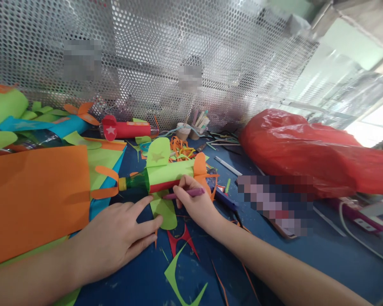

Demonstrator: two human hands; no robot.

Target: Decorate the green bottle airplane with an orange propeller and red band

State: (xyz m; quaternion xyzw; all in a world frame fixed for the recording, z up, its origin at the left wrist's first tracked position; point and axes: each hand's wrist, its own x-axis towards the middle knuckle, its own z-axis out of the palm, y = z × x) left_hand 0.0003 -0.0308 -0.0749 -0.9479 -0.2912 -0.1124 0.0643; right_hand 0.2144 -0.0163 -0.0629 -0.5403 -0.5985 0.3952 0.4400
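A toy airplane made from a green plastic bottle [137, 182] lies on its side, wrapped in lime-green and red foam sheet, with a yellow cap and orange propeller blades [105, 194]. One lime wing [158, 152] with a star stands up at the far side; the near wing [164, 213] lies toward me. My right hand [191, 195] pinches a purple pen [191, 193], its tip over the near wing's base. My left hand [127, 229] is open, palm down, its spread fingertips touching that wing's left edge. Orange tail pieces [199, 165] sit at the bottle's right end.
Orange foam sheets [38, 204] are stacked at left. Behind are a red bottle plane [127, 128], cups of pens [182, 131] and orange scraps [178, 146]. A blue glue gun [226, 199], ruler [228, 165] and red plastic bag [306, 148] lie right. Green offcuts [175, 276] lie in front.
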